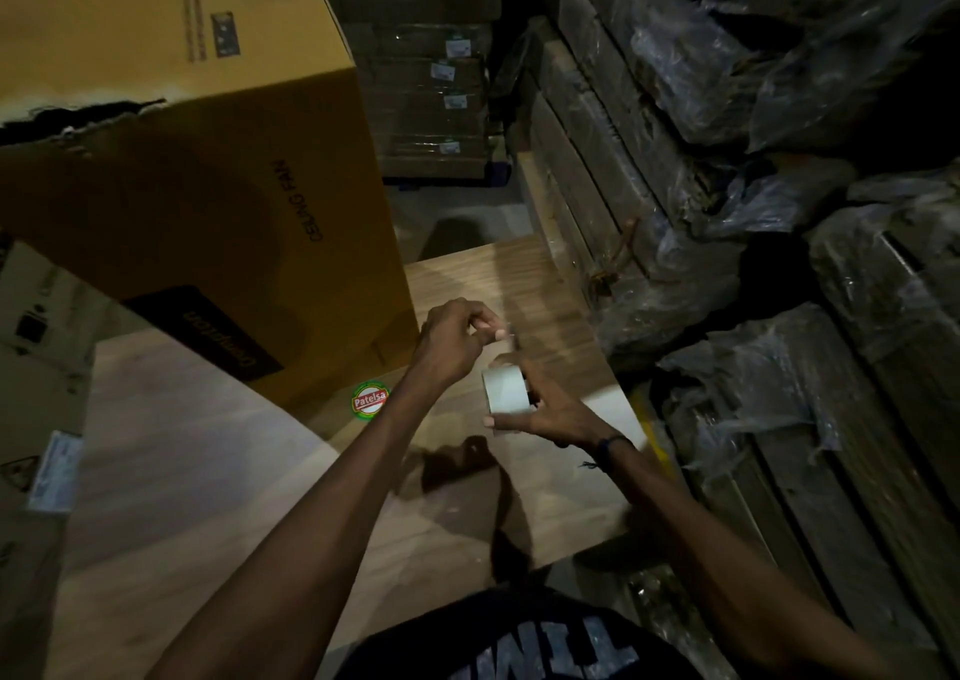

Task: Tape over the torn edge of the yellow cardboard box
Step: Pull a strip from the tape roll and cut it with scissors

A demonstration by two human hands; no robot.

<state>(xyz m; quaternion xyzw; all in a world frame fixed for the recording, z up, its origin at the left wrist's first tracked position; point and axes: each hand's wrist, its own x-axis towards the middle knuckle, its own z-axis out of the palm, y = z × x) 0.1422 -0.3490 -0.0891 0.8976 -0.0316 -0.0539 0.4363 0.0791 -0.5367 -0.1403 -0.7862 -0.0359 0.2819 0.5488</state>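
A large yellow cardboard box point(218, 170) marked "CEILING FAN" stands at the upper left on wooden boards. A dark jagged tear point(78, 115) runs along its top edge at the far left. To the right of the box, my right hand point(550, 409) grips a pale roll of tape point(506, 391). Just above it, my left hand point(457, 341) pinches at the roll's free end with thumb and fingertips. Both hands are well apart from the tear.
Wood-grain boards point(218, 497) lie under the box and hands, one bearing a round red-and-green sticker point(370, 400). Plastic-wrapped stacks of planks point(779, 264) crowd the right side. Labelled cartons point(436, 87) are stacked at the back; another carton point(41, 393) sits at the left edge.
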